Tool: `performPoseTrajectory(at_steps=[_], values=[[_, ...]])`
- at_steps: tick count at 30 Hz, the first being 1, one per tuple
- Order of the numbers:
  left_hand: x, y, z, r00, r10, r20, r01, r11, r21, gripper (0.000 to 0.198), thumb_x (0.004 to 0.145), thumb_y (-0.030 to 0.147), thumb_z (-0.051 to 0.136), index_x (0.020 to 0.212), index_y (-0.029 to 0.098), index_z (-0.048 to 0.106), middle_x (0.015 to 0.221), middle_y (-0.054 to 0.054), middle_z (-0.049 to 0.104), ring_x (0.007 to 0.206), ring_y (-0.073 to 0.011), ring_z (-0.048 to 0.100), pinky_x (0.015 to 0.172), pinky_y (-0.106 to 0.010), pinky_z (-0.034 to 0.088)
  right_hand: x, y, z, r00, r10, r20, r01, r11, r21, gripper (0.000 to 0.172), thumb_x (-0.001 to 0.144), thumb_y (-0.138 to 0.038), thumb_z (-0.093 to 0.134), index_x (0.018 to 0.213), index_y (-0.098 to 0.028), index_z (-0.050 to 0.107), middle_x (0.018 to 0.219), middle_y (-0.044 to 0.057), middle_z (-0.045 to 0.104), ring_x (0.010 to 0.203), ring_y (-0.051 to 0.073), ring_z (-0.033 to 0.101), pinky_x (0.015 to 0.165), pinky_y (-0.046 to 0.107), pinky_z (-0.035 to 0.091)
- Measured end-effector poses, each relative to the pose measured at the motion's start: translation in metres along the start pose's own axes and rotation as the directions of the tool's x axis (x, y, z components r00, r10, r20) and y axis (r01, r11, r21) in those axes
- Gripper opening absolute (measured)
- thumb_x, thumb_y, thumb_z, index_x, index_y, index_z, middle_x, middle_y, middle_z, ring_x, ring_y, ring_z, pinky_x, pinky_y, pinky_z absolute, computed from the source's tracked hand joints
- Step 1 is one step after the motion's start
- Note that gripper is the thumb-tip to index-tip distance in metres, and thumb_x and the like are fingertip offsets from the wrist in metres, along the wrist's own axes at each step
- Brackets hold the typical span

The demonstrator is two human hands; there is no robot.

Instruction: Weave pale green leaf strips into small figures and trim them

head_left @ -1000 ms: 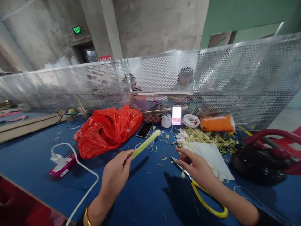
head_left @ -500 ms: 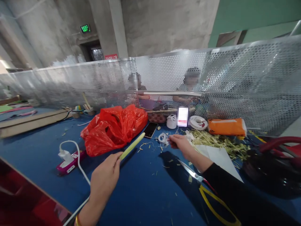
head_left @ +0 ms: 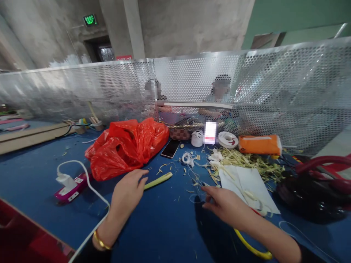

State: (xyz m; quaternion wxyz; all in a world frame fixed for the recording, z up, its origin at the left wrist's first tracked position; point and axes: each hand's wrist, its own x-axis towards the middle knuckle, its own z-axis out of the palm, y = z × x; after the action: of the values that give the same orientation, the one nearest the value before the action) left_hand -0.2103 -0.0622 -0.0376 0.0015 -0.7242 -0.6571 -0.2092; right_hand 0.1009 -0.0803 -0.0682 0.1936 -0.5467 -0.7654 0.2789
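Observation:
My left hand is over the blue table with its fingers apart. Just beyond its fingertips lies a pale green stalk, its near end hidden by the hand. The fingers of my right hand are pinched together at the end of a thin white thread. This thread leads back to a small loose coil on the table. Under my right forearm are scissors, mostly covered; a yellow handle loop shows.
A red plastic bag, a phone and a purple power strip lie left. Plant strips, white paper, an orange packet and a dark kettle-like pot are right. Behind stands a perforated metal screen.
The stalk was gripped and tilted up; now it lies lower, with my left fingers apart. My right hand has come nearer, drawing thread off the coil and covering the scissor blades.

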Motion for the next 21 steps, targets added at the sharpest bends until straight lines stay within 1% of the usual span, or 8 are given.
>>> performPoseTrajectory(at_steps=[2, 3, 7, 10, 13, 15, 16, 21], values=[[0.014, 0.029, 0.003, 0.997, 0.065, 0.032, -0.063, 0.997, -0.045, 0.032, 0.088, 0.026, 0.043, 0.106, 0.020, 0.069, 0.113, -0.006, 0.070, 0.107, -0.0224, 0.062, 0.095, -0.032, 0.044, -0.016, 0.000, 0.000, 0.999, 0.002, 0.040, 0.005, 0.987, -0.162, 0.036, 0.079, -0.025, 0.060, 0.114, -0.020, 0.064, 0.089, 0.008, 0.073, 0.081, 0.026, 0.067, 0.070, 0.034, 0.045], [0.023, 0.044, 0.006, 0.993, 0.100, 0.064, -0.096, 0.993, -0.064, 0.031, 0.088, 0.024, 0.044, 0.106, 0.020, 0.069, 0.113, -0.005, 0.070, 0.107, -0.0215, 0.062, 0.095, -0.031, 0.043, -0.022, 0.000, -0.001, 0.999, 0.005, 0.054, 0.005, 0.983, -0.184, 0.032, 0.082, -0.025, 0.058, 0.113, -0.021, 0.065, 0.089, 0.007, 0.073, 0.080, 0.025, 0.067, 0.069, 0.033, 0.045], [0.062, 0.096, 0.032, 0.962, 0.192, 0.195, -0.177, 0.980, -0.093, 0.026, 0.084, 0.021, 0.053, 0.104, 0.024, 0.070, 0.109, -0.002, 0.072, 0.105, -0.0206, 0.063, 0.092, -0.029, 0.044, -0.029, -0.004, -0.002, 0.997, -0.054, 0.055, 0.063, 0.983, -0.170, 0.022, 0.085, -0.020, 0.055, 0.104, -0.022, 0.066, 0.092, 0.006, 0.071, 0.081, 0.021, 0.067, 0.068, 0.029, 0.045], [0.086, 0.118, 0.060, 0.956, 0.167, 0.243, -0.151, 0.985, -0.082, 0.022, 0.083, 0.022, 0.057, 0.100, 0.023, 0.071, 0.110, -0.006, 0.070, 0.108, -0.0243, 0.062, 0.091, -0.032, 0.045, -0.028, -0.006, 0.001, 0.994, -0.100, 0.045, 0.107, 0.974, -0.202, 0.018, 0.085, -0.017, 0.055, 0.099, -0.021, 0.064, 0.092, 0.005, 0.070, 0.081, 0.019, 0.066, 0.067, 0.027, 0.044], [0.102, 0.124, 0.085, 0.955, 0.094, 0.280, -0.078, 0.995, -0.068, 0.021, 0.084, 0.030, 0.063, 0.101, 0.018, 0.068, 0.109, -0.010, 0.067, 0.104, -0.0275, 0.061, 0.089, -0.040, 0.049, -0.027, -0.005, 0.006, 0.990, -0.119, 0.069, 0.135, 0.940, -0.314, 0.012, 0.086, -0.017, 0.056, 0.095, -0.020, 0.063, 0.089, 0.005, 0.069, 0.077, 0.019, 0.066, 0.062, 0.026, 0.042], [0.107, 0.121, 0.096, 0.955, 0.054, 0.293, -0.032, 0.996, -0.079, 0.033, 0.090, 0.032, 0.058, 0.120, 0.018, 0.056, 0.121, -0.009, 0.059, 0.102, -0.0228, 0.061, 0.085, -0.043, 0.052, -0.028, -0.004, 0.009, 0.982, -0.163, 0.097, 0.188, 0.891, -0.413, 0.009, 0.085, -0.018, 0.058, 0.093, -0.019, 0.062, 0.087, 0.004, 0.069, 0.073, 0.019, 0.066, 0.059, 0.027, 0.039], [0.109, 0.118, 0.101, 0.957, 0.039, 0.287, -0.012, 0.995, -0.097, 0.033, 0.091, 0.032, 0.057, 0.120, 0.019, 0.056, 0.122, -0.009, 0.058, 0.102, -0.0227, 0.061, 0.084, -0.042, 0.052, -0.028, -0.004, 0.011, 0.973, -0.204, 0.109, 0.231, 0.861, -0.453, 0.008, 0.084, -0.018, 0.058, 0.092, -0.019, 0.062, 0.085, 0.004, 0.069, 0.071, 0.019, 0.065, 0.057, 0.027, 0.037], [0.115, 0.099, 0.114, 0.960, 0.013, 0.278, 0.063, 0.963, -0.261, 0.033, 0.091, 0.032, 0.057, 0.120, 0.018, 0.056, 0.122, -0.009, 0.058, 0.102, -0.0226, 0.061, 0.084, -0.043, 0.052, -0.031, -0.003, 0.014, 0.869, -0.469, 0.160, 0.475, 0.696, -0.539, 0.006, 0.085, -0.016, 0.057, 0.089, -0.018, 0.059, 0.076, 0.003, 0.066, 0.060, 0.017, 0.059, 0.056, 0.030, 0.036]])
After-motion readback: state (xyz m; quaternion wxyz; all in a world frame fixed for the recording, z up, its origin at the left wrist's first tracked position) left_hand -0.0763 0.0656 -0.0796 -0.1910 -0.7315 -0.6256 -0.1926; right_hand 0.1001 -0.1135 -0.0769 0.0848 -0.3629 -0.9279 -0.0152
